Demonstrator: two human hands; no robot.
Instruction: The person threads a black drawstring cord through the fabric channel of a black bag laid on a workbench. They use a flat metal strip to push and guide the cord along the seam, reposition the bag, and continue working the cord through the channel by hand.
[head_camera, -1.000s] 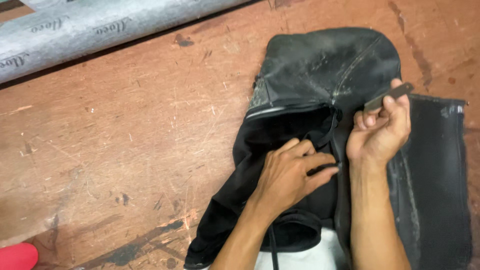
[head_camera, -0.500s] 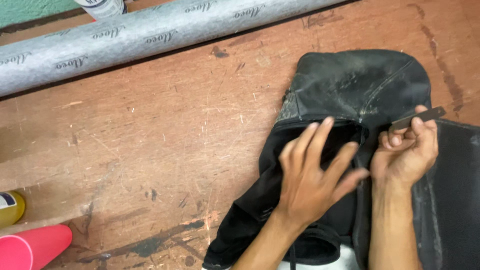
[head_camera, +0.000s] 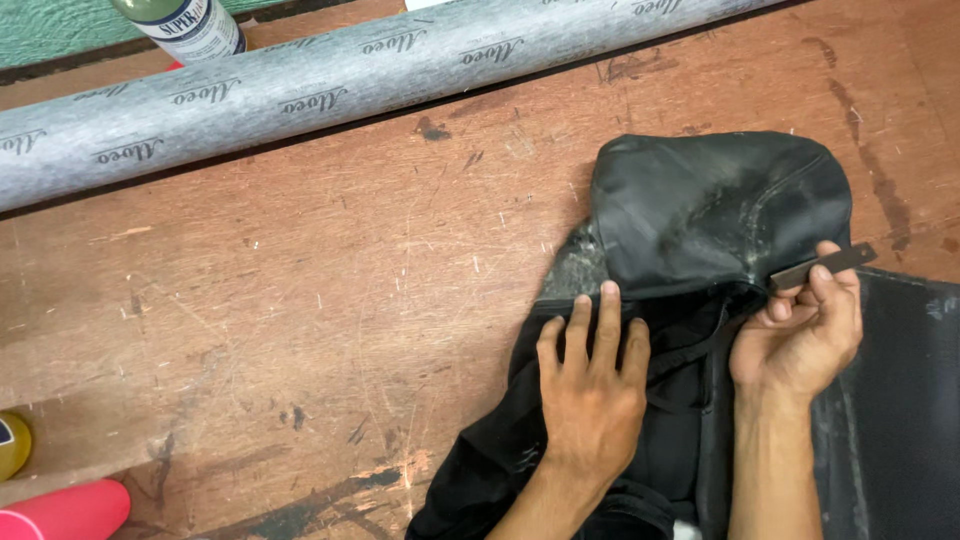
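Left hand (head_camera: 592, 395) dropped flat, fingers spread, onto black bag (head_camera: 700, 215); right hand (head_camera: 800, 335) pinches strap tab (head_camera: 822, 267). Best press firm, pull taut.

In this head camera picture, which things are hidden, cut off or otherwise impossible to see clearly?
- Black leather-like bag, head view: its lower part leaves the bottom edge; the left hand lying flat covers part of its opening.
- Small dark flat strip: the right hand pinches one end, hiding it.
- Long grey printed roll: both ends cut by the frame.
- Spray can, yellow object, pink object: mostly outside the edges.
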